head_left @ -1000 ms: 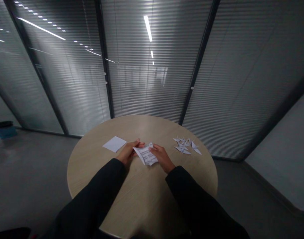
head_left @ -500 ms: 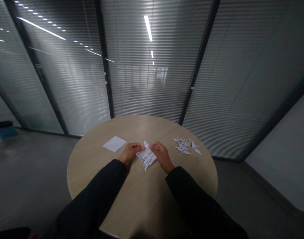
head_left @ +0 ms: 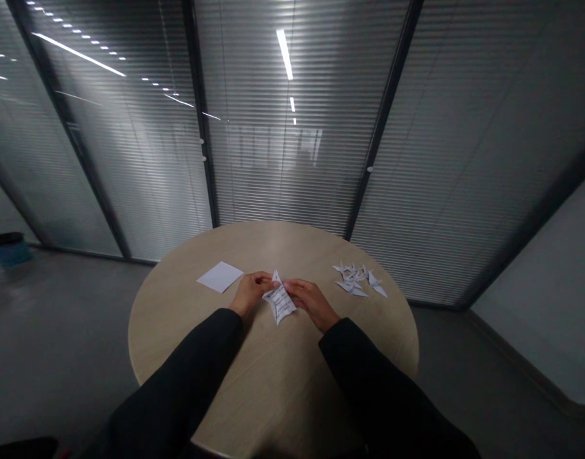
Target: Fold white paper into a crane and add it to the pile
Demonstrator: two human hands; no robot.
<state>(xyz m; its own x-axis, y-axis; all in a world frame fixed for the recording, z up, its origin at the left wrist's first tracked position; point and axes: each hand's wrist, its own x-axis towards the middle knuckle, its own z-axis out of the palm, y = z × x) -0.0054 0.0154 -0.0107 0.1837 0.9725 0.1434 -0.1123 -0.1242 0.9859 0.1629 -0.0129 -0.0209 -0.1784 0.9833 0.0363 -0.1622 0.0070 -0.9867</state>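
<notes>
A partly folded sheet of printed paper (head_left: 281,305) is between my hands over the middle of the table, its lines of text facing up and its top drawn to a point. My left hand (head_left: 249,292) pinches its left edge near the top. On the other side, my right hand (head_left: 312,299) is closed on the upper right edge, thumb and fingers together. Left of my hands lies a flat stack or sheet of white paper squares (head_left: 220,276). Several folded white paper cranes (head_left: 352,279) are heaped to the right.
The round wooden table (head_left: 282,245) has a curved edge close to a glass partition with blinds (head_left: 292,185). A blue bin (head_left: 7,250) with a dark top stands on the floor at far left. A pale wall (head_left: 550,306) rises at right.
The paper's right side has been drawn inward, so it looks narrower. My right hand has shifted slightly left and down with its fingers flatter; my left hand has hardly moved.
</notes>
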